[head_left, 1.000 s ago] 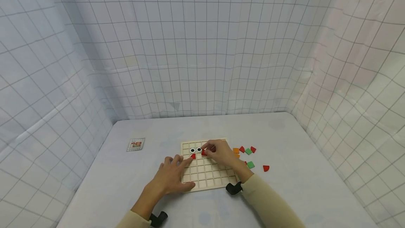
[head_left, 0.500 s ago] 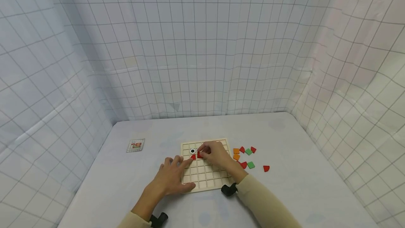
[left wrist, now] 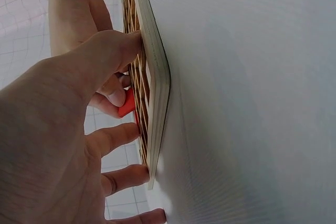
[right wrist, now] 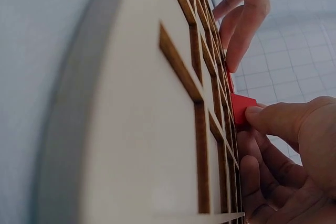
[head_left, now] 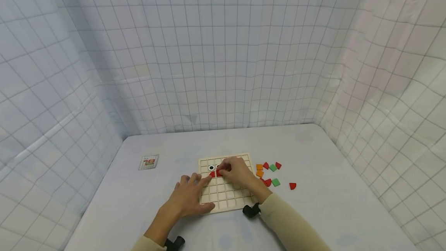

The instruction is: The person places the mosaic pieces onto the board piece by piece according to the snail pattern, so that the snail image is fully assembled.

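With 12 o'clock pointing away from you across the board, your sleeves (head_left: 292, 222) come in around 7 and 5. Your left hand (head_left: 188, 196) lies at 8, fingers spread and its grip released, thumb on the near rim, index fingertip by one red tile (head_left: 211, 174).

The board (head_left: 222, 196), divided into square cells, holds that red tile and, just beyond it toward 11, two eye tiles (head_left: 211, 168), one partly covered. Also toward 11, your right hand (head_left: 238, 172) has its grip pinching a second red tile (head_left: 218, 173); whether that is seated, you cannot tell.

On the table (head_left: 320, 220), between 2 and 3, lie two orange tiles (head_left: 259, 173), two green tiles (head_left: 276, 182) and at least four red wedges (head_left: 292, 185). One picture card (head_left: 148, 162) lies between 9 and 10. At 12 hangs a gridded curtain (head_left: 223, 61).
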Available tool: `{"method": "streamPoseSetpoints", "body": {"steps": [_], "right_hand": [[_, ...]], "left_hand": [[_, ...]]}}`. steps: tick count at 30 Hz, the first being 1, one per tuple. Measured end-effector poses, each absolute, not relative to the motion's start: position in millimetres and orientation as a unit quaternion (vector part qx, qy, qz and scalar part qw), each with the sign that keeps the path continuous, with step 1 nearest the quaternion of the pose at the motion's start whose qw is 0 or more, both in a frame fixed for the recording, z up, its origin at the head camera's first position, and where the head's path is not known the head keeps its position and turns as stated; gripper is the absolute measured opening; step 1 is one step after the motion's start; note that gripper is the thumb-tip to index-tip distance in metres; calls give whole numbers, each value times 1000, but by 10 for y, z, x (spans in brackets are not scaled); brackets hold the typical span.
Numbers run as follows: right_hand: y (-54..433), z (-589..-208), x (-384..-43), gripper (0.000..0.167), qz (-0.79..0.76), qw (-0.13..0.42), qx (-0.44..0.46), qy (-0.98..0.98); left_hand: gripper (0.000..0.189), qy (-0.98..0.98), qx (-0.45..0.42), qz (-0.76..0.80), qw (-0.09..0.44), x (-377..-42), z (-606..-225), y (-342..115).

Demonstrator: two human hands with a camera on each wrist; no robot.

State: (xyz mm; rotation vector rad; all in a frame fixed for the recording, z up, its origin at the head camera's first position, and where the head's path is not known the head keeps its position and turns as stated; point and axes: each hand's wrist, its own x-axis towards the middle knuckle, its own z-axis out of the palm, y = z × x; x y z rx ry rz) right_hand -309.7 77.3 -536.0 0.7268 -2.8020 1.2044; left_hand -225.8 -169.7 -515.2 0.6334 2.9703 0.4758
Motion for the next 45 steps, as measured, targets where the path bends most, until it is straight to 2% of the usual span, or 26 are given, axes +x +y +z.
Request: {"method": "streamPoseSetpoints", "body": {"steps": [45], "right_hand": [[894, -5368, -3059, 5, 367, 14, 213, -905]], "left_hand": [[96, 965, 208, 156, 29, -2219, -5154, -1700]]}}
